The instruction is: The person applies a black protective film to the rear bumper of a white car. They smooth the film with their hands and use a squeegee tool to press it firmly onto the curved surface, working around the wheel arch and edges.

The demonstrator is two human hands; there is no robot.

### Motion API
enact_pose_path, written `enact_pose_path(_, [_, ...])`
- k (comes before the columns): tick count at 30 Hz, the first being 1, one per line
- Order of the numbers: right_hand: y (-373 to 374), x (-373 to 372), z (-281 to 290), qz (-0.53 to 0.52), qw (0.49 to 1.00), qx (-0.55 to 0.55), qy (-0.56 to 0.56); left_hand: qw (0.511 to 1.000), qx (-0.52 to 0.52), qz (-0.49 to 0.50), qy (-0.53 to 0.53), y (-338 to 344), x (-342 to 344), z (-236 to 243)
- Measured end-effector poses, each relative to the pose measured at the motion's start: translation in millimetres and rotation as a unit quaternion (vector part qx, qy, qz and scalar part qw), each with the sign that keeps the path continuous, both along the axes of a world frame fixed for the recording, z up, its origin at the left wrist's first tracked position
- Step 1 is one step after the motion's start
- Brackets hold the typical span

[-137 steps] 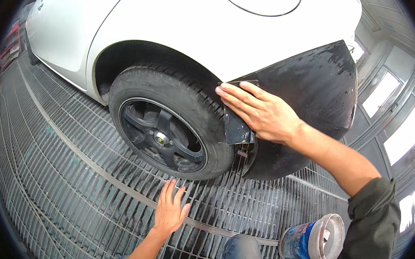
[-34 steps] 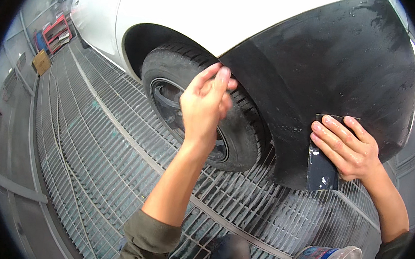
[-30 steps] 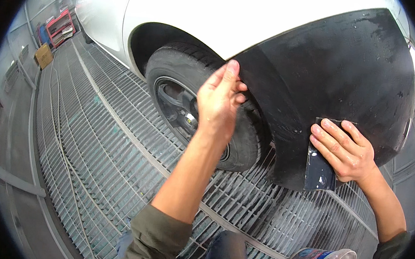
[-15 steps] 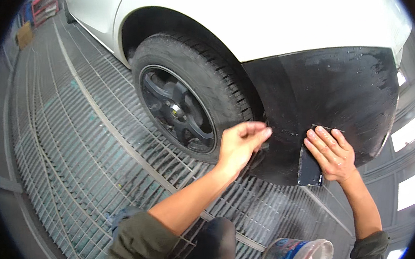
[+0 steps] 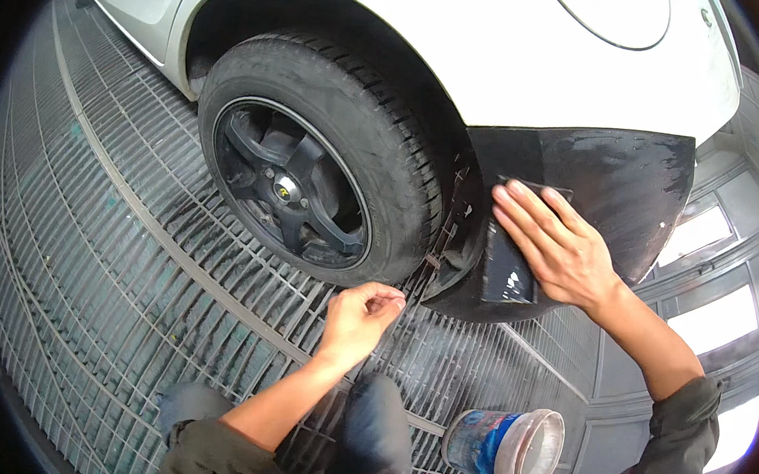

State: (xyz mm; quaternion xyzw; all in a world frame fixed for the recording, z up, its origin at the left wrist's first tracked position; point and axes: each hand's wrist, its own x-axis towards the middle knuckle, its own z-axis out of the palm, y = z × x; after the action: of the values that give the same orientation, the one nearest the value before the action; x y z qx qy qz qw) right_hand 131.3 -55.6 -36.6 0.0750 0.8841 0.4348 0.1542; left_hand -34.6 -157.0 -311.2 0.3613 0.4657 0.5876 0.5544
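Observation:
A white car (image 5: 466,39) stands over me with a black tyre and black alloy wheel (image 5: 303,186). Behind the wheel is a wet, dark bumper corner (image 5: 615,184). My right hand (image 5: 553,246) lies flat on a dark sheet of sanding paper (image 5: 506,265), pressing it against that dark panel. My left hand (image 5: 360,316) hovers low, just below the tyre and above the metal grating (image 5: 112,243), with its fingers loosely curled and nothing visibly in it.
A clear plastic cup with a blue label (image 5: 505,447) lies on the grating by my right knee. My knees (image 5: 372,441) are at the bottom middle. Bright light panels (image 5: 712,317) line the wall at the right.
My left hand has dropped from the bumper edge to just below the tyre and curled. My right hand stays on the sanding paper, now higher on the panel. The view has shifted.

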Motion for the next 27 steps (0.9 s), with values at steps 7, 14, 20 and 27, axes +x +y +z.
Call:
enact_pose_path(7, [21,-52,-8,0.042,0.999,0.030,-0.005,0.998,0.028,0.052,0.001,-10,-43,-4])
enact_pose_path(14, [11,-25,17,0.020,1.000,-0.003,-0.016,0.997,0.002,0.079,-0.022,-31,-67,41])
enact_pose_path(20, [23,-49,5,0.067,0.997,0.036,-0.020,0.994,0.011,0.107,0.037,-40,-71,18])
enact_pose_path(27, [23,-60,5,0.081,0.994,0.068,-0.031,0.997,0.024,0.065,0.014,-51,-71,56])
